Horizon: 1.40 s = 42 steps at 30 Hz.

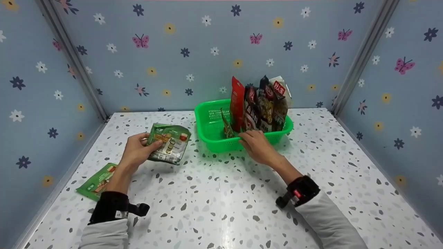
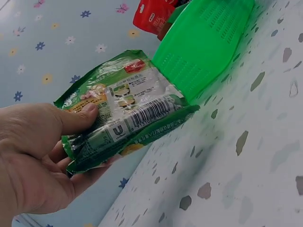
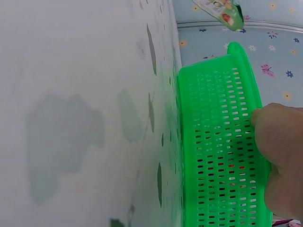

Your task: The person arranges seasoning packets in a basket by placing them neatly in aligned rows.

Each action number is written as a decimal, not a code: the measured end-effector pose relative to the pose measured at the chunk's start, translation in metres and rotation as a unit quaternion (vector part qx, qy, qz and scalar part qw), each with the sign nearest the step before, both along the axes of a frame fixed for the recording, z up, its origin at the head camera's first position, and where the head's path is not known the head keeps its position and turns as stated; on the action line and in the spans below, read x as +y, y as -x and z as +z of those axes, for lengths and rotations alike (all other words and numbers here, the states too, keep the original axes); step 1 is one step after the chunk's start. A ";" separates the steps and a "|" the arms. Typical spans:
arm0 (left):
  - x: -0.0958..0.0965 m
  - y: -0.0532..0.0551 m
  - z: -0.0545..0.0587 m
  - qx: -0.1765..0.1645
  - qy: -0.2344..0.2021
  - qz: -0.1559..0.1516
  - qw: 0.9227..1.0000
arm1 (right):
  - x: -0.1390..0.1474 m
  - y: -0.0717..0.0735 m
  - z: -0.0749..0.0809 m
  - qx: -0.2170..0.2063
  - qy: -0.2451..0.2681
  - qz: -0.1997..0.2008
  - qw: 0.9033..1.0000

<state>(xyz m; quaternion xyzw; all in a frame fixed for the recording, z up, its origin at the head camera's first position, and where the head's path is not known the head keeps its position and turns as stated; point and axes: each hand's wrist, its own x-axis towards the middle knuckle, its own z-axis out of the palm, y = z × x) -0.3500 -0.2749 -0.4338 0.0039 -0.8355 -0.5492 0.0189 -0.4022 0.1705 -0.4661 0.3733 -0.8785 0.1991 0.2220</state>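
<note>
My left hand (image 1: 136, 150) pinches a green seasoning packet (image 1: 169, 143) between thumb and fingers, holding it above the table to the left of a green plastic basket (image 1: 218, 146). In the left wrist view, the packet (image 2: 128, 104) shows its printed back with a barcode, and it overlaps the basket's side. At the basket's front rim, my right hand (image 1: 258, 147) grips the edge with curled fingers. Upright in the basket stand a red packet (image 1: 237, 103), several dark packets (image 1: 266, 105) and a small, thin green packet (image 1: 226, 128) seen edge-on.
Another green packet (image 1: 98, 181) lies flat on the speckled table (image 1: 207, 207) at the left, partly hidden by my left forearm. Flower-patterned walls (image 1: 193, 69) enclose the table at the back and both sides, with the basket close to the back one.
</note>
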 end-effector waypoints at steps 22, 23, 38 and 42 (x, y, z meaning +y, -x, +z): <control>0.127 -0.024 0.050 0.166 -0.175 -0.062 0.969 | 0.005 -0.041 0.065 -0.129 0.175 0.038 0.975; 0.133 -0.026 0.051 0.168 -0.176 -0.066 0.968 | 0.004 -0.045 0.068 -0.137 0.181 0.037 0.973; 0.191 -0.039 0.055 0.172 -0.193 -0.122 0.958 | -0.001 -0.071 0.092 -0.276 0.382 0.078 0.879; 0.197 -0.040 0.053 0.172 -0.194 -0.129 0.957 | 0.000 -0.071 0.093 -0.262 0.397 0.077 0.876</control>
